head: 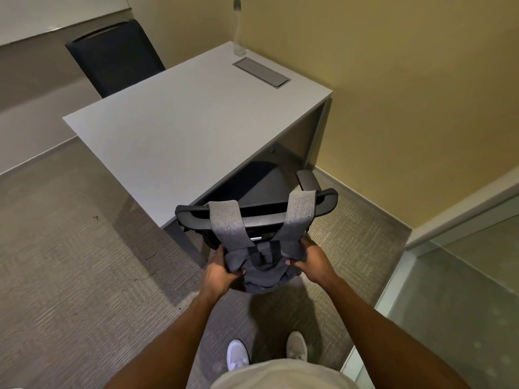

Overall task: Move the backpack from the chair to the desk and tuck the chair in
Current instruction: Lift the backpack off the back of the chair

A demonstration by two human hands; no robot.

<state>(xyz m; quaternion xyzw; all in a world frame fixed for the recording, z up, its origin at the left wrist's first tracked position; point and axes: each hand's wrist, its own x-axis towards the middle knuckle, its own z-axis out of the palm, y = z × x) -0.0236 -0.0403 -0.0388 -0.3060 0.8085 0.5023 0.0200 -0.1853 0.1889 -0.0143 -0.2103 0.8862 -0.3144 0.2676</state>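
one grey backpack (261, 265) hanging behind the chair (258, 217) back, both straps looped over its top rail. left hand (222, 272) and right hand (311, 262) clamped on the bag's upper corners. chair seat under the desk (179, 130) near edge. second chair (115, 56) beyond the far-left edge. one clear bottle (238, 32) at the far corner, beside one cable hatch (261, 72). two pale shoes (238, 355) below. no readable writing.

Office room: desk (179, 127), task chair (261, 189), carpet (70, 262).
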